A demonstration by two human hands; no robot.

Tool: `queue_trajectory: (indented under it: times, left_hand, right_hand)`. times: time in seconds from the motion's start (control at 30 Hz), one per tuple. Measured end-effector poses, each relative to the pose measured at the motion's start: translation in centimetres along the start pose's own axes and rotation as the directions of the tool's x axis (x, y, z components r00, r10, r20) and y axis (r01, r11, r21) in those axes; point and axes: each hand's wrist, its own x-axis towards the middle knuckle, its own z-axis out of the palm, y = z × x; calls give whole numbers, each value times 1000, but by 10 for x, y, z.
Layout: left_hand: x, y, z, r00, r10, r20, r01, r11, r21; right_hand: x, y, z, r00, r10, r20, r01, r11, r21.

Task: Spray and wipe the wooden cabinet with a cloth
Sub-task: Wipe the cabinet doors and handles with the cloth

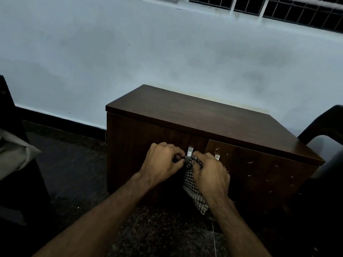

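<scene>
A low dark wooden cabinet (194,115) with two front doors stands against the pale wall. A metal handle (189,153) is on the left door, a second handle (217,156) on the right door. My right hand (209,173) grips a black-and-white checked cloth (193,190), which is pressed against the left door's handle and hangs down below my hand. My left hand (163,162) pinches at the same handle from the left, fingers curled around the cloth's end. The right door shows small pale droplets or flecks (250,164). No spray bottle is in view.
A dark chair (323,125) stands at the right of the cabinet. At the left edge is dark furniture with grey fabric (14,153) on it. The floor (78,164) is dark speckled stone. Barred windows (278,6) run along the top.
</scene>
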Motion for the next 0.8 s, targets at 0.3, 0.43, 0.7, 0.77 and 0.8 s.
queue_trajectory:
  times: [0.3,0.43,0.7,0.77,0.8]
  left_hand:
    - [-2,2,14,995,-53,-81,52,999,-10]
    - [-5,2,15,990,-64,-123,53,995,-88]
    - [-4,-8,1,961,-137,-240,81,970,-231]
    - [4,-15,-11,976,-103,-190,69,982,-177]
    - [6,-16,-16,987,-84,-139,63,987,-148]
  right_hand:
    - [-4,4,3,996,84,-30,-78,984,163]
    - [-6,3,0,986,108,-127,-90,986,140]
    - [10,-4,-8,993,39,-115,-20,988,156]
    - [3,0,1,994,47,-99,-29,983,181]
    - [2,2,4,994,48,-99,-28,980,195]
